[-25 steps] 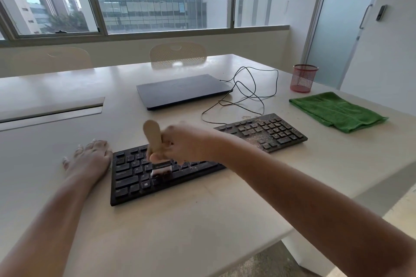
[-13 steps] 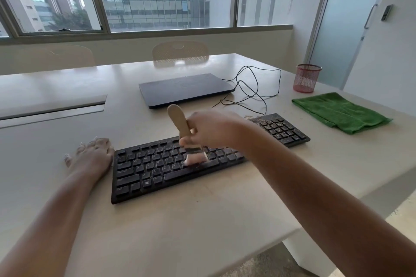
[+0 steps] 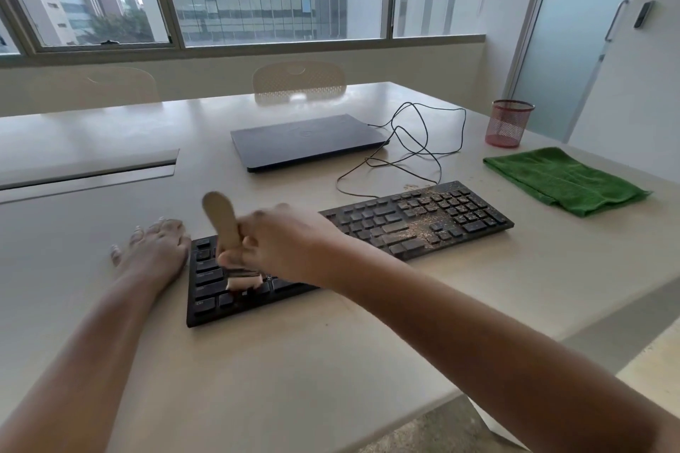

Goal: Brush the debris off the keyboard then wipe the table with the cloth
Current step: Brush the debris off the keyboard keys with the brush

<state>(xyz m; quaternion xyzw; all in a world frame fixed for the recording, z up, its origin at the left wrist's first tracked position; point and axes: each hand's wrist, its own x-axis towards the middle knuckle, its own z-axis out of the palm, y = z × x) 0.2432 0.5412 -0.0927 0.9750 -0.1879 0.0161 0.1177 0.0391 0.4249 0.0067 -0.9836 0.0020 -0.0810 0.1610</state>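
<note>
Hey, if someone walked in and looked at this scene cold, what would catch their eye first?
Probably the right hand gripping a wooden-handled brush, bristles down on the left end of the black keyboard, while the left hand rests flat on the table beside it. Next, the brown debris scattered over the keyboard's right half. Then the bright green cloth, lying at the table's right edge.

At frame centre you see a closed laptop (image 3: 309, 140); right of it a tangled cable (image 3: 415, 147) and a red mesh cup (image 3: 509, 123).
</note>
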